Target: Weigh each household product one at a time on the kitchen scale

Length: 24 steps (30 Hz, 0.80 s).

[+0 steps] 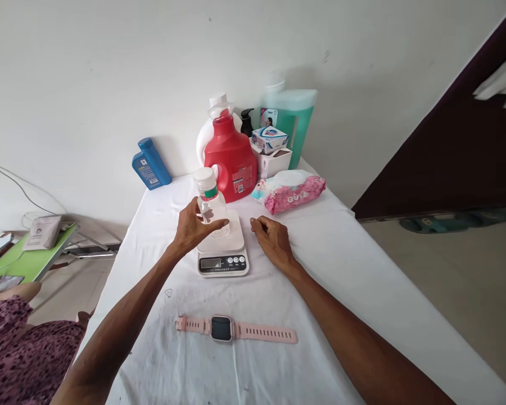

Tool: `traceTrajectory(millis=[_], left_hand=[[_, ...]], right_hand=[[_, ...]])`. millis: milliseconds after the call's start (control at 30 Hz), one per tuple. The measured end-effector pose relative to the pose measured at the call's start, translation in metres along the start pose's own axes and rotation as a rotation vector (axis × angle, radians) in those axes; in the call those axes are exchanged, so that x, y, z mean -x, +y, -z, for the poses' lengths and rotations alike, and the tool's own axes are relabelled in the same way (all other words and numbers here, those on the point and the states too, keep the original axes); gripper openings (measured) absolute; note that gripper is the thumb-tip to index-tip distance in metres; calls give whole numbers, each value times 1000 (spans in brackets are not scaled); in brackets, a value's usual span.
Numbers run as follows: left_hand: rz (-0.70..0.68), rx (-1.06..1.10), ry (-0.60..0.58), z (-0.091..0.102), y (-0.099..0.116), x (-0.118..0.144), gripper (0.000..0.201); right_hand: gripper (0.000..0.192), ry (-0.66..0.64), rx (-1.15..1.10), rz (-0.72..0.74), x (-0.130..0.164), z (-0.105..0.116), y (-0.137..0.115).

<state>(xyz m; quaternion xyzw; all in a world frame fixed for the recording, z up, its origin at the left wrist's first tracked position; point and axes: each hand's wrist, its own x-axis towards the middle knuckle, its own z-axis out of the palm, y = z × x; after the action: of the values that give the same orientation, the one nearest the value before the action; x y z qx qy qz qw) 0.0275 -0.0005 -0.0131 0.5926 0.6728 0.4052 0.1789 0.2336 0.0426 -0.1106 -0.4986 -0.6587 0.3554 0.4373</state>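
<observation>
My left hand (193, 226) is wrapped around a small clear bottle (211, 204) with a white cap and a green-and-red label, which stands tilted on the platform of a white kitchen scale (222, 254). My right hand (272, 240) rests on the white cloth just right of the scale, fingers curled, holding nothing. A pink smartwatch (235, 329) lies flat on the cloth nearer to me, between my forearms.
At the back of the white-covered table (354, 264) stand a red detergent jug (230, 157), a green jug (293, 125), a blue bottle (150, 164), small boxes (271, 149) and a pink wipes pack (293, 190). A green folding table (34, 260) is at left; a person's patterned clothing shows bottom left.
</observation>
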Motion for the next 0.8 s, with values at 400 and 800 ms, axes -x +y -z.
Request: traceTrajectory(millis=[400,800], left_hand=[[50,379,90,7,-69,10,72],[126,283,235,-1,-120,19,63]], right_hand=[[44,5,-23,-13,-1,-1,1],[47,-6,-38,-49,1,0,-3]])
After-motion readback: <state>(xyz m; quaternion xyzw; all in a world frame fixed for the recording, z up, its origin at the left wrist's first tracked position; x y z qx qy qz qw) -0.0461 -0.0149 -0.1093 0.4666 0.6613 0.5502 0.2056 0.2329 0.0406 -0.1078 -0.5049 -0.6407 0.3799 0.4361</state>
